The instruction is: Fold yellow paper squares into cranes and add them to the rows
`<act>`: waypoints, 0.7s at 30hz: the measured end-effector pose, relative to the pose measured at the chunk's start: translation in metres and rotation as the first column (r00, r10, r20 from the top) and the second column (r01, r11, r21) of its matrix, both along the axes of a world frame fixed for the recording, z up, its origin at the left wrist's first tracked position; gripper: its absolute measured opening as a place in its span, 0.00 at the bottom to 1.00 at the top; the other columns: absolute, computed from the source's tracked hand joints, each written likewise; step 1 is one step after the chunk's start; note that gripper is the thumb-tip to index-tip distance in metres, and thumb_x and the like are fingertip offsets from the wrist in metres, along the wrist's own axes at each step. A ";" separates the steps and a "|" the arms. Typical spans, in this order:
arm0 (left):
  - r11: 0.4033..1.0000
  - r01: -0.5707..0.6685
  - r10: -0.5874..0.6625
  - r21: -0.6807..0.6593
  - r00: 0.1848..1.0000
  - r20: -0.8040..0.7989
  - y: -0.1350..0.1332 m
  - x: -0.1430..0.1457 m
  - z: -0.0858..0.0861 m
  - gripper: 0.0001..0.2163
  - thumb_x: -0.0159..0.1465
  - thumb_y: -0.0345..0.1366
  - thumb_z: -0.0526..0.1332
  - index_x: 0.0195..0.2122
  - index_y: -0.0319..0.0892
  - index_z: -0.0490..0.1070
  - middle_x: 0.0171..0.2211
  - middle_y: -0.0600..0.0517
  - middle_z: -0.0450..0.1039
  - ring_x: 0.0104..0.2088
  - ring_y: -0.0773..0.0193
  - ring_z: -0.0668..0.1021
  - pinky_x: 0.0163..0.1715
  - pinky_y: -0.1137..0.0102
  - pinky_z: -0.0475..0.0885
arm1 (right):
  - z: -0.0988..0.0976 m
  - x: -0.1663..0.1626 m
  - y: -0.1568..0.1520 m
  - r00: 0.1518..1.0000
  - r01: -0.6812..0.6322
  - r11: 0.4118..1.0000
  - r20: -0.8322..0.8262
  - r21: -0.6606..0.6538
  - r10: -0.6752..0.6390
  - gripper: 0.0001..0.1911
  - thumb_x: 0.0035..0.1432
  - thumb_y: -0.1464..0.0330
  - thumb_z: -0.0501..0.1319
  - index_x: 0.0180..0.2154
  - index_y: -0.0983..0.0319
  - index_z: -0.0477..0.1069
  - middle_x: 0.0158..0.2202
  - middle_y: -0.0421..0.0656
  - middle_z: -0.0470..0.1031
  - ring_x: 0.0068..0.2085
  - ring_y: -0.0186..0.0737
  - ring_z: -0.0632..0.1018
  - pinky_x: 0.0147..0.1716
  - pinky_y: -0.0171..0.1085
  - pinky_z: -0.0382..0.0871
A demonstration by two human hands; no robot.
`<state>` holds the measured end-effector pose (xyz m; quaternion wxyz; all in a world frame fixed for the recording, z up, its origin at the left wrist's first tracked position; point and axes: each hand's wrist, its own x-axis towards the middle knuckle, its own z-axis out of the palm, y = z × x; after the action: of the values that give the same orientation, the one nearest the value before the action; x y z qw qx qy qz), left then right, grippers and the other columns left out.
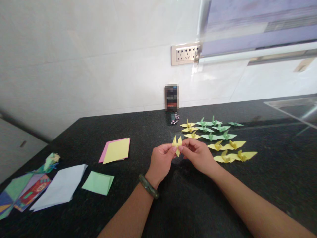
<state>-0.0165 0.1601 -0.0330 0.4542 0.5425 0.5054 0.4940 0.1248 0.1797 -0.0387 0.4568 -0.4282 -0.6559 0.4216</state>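
Hands pinch your half-folded yellow paper crane [177,144]: left hand [161,161] and right hand [198,154] both clamped on lower body. Paper light, creasable, tears easily; grip near folds, gently.

— Where is there room on the black counter [188,205]?
— Close in front, between the two arms. It is bare there. The far right side is bare too.
— What blocks the middle?
— The left hand [160,160] and the right hand [198,155]. Both pinch a yellow folded paper [177,145].
— And to the right?
— The paper birds [218,138] lie in rows just beside the right hand.
— And to the left?
— First a wide bare gap. Then come the pink and yellow sheets [116,150], the green sheet [98,182] and the pale blue sheets [60,188].
— And at the back?
— A small dark box [171,97] stands by the wall, with beads [175,119] in front of it.
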 end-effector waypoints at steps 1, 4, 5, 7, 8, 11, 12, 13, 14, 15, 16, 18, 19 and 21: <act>1.000 0.002 -0.001 0.018 0.999 -0.039 0.000 -0.001 -0.001 0.12 0.57 0.40 0.58 0.32 0.37 0.76 0.23 0.52 0.72 0.25 0.68 0.71 0.27 0.74 0.66 | 0.000 0.000 0.000 1.000 -0.009 1.000 0.004 -0.005 0.009 0.09 0.51 0.63 0.59 0.27 0.63 0.66 0.20 0.36 0.65 0.21 0.31 0.66 0.21 0.32 0.62; 0.998 0.013 -0.005 0.059 0.992 -0.130 0.000 -0.003 -0.004 0.13 0.58 0.41 0.56 0.32 0.36 0.76 0.23 0.52 0.72 0.25 0.68 0.70 0.26 0.73 0.65 | 0.000 0.001 0.001 0.998 -0.025 1.000 0.052 0.014 0.024 0.10 0.52 0.63 0.58 0.26 0.63 0.66 0.20 0.37 0.64 0.21 0.31 0.65 0.21 0.31 0.61; 0.998 0.012 -0.002 0.069 0.988 -0.152 0.000 -0.003 -0.004 0.14 0.59 0.41 0.56 0.32 0.36 0.76 0.23 0.52 0.72 0.25 0.68 0.70 0.27 0.73 0.64 | 0.000 0.002 0.000 0.996 -0.021 0.999 0.086 0.039 0.018 0.10 0.53 0.64 0.57 0.25 0.62 0.65 0.20 0.37 0.64 0.21 0.31 0.65 0.21 0.31 0.60; 0.996 0.006 0.010 0.087 0.982 -0.187 -0.001 -0.003 -0.005 0.14 0.59 0.41 0.55 0.30 0.36 0.75 0.23 0.52 0.72 0.25 0.67 0.70 0.27 0.73 0.64 | 0.000 0.002 -0.001 0.985 -0.005 0.993 0.173 0.120 -0.016 0.10 0.54 0.65 0.56 0.24 0.62 0.64 0.20 0.37 0.63 0.22 0.31 0.64 0.21 0.31 0.59; 0.995 0.001 0.018 0.095 0.979 -0.204 -0.001 -0.002 -0.005 0.13 0.59 0.40 0.55 0.29 0.36 0.75 0.23 0.52 0.71 0.25 0.67 0.70 0.27 0.73 0.64 | 0.000 0.002 -0.001 0.975 0.003 0.985 0.217 0.171 -0.040 0.10 0.55 0.66 0.56 0.23 0.62 0.64 0.20 0.37 0.62 0.22 0.31 0.64 0.22 0.31 0.58; 0.994 -0.021 0.046 0.108 0.970 -0.238 -0.002 -0.001 -0.004 0.12 0.59 0.39 0.55 0.29 0.37 0.74 0.22 0.53 0.71 0.24 0.67 0.70 0.26 0.73 0.64 | 0.001 0.001 -0.004 0.946 0.008 0.955 0.309 0.296 -0.104 0.11 0.55 0.69 0.55 0.21 0.62 0.60 0.20 0.37 0.61 0.23 0.31 0.64 0.23 0.31 0.57; 0.994 -0.027 0.054 0.110 0.967 -0.250 -0.003 0.000 -0.004 0.12 0.59 0.39 0.55 0.29 0.37 0.74 0.22 0.53 0.71 0.24 0.67 0.71 0.26 0.73 0.64 | 0.002 0.001 -0.005 0.939 0.007 0.949 0.325 0.314 -0.115 0.12 0.55 0.69 0.54 0.20 0.61 0.59 0.20 0.37 0.60 0.23 0.31 0.63 0.23 0.31 0.56; 0.993 -0.031 0.061 0.115 0.963 -0.264 -0.003 0.000 -0.003 0.11 0.59 0.38 0.55 0.28 0.37 0.74 0.22 0.53 0.71 0.24 0.67 0.71 0.26 0.73 0.64 | 0.002 0.000 -0.006 0.935 0.006 0.947 0.335 0.321 -0.119 0.13 0.55 0.69 0.54 0.20 0.61 0.58 0.19 0.37 0.60 0.23 0.31 0.63 0.22 0.31 0.56; 0.992 -0.033 0.065 0.119 0.959 -0.276 -0.003 0.000 -0.003 0.11 0.59 0.38 0.55 0.27 0.38 0.74 0.22 0.53 0.71 0.24 0.67 0.71 0.26 0.74 0.64 | 0.003 0.000 -0.007 0.933 0.004 0.949 0.341 0.315 -0.118 0.13 0.56 0.69 0.54 0.20 0.61 0.58 0.19 0.37 0.60 0.22 0.31 0.63 0.22 0.31 0.56; 0.992 -0.033 0.067 0.124 0.957 -0.282 -0.003 0.000 -0.003 0.11 0.59 0.38 0.56 0.27 0.38 0.73 0.22 0.53 0.71 0.25 0.67 0.71 0.26 0.74 0.64 | 0.003 0.000 -0.007 0.933 0.005 0.954 0.341 0.301 -0.112 0.13 0.56 0.69 0.54 0.20 0.61 0.58 0.19 0.37 0.61 0.22 0.31 0.63 0.22 0.31 0.56; 0.991 -0.032 0.067 0.127 0.958 -0.278 -0.003 0.000 -0.003 0.11 0.59 0.38 0.56 0.26 0.38 0.73 0.22 0.53 0.71 0.25 0.67 0.71 0.26 0.73 0.64 | 0.003 0.000 -0.007 0.937 0.007 0.960 0.335 0.281 -0.105 0.12 0.56 0.69 0.54 0.21 0.61 0.58 0.19 0.37 0.61 0.22 0.31 0.64 0.22 0.31 0.56; 0.994 -0.024 0.048 0.111 0.974 -0.219 -0.003 0.001 -0.004 0.11 0.58 0.38 0.56 0.28 0.38 0.73 0.24 0.52 0.72 0.26 0.67 0.71 0.27 0.73 0.64 | 0.003 0.001 -0.006 0.949 0.018 0.974 0.303 0.227 -0.089 0.12 0.56 0.68 0.54 0.21 0.61 0.60 0.18 0.37 0.62 0.21 0.31 0.64 0.21 0.32 0.56; 0.996 -0.015 0.030 0.092 0.986 -0.163 -0.002 0.001 -0.004 0.10 0.58 0.39 0.57 0.30 0.38 0.73 0.25 0.52 0.73 0.26 0.67 0.72 0.28 0.73 0.65 | 0.003 0.002 -0.005 0.957 0.028 0.980 0.279 0.198 -0.083 0.12 0.55 0.67 0.54 0.21 0.61 0.60 0.18 0.37 0.62 0.21 0.31 0.64 0.21 0.31 0.56; 0.999 0.009 -0.007 0.044 0.999 -0.040 -0.001 0.002 -0.006 0.10 0.56 0.39 0.59 0.32 0.37 0.72 0.26 0.52 0.73 0.27 0.66 0.73 0.28 0.73 0.66 | 0.001 0.003 -0.004 0.971 0.038 0.989 0.228 0.143 -0.070 0.12 0.55 0.67 0.55 0.21 0.61 0.60 0.17 0.36 0.61 0.20 0.31 0.64 0.20 0.31 0.57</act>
<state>-0.0147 0.1587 -0.0385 0.4340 0.5638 0.5012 0.4924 0.1278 0.1761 -0.0377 0.4167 -0.4598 -0.7203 0.3100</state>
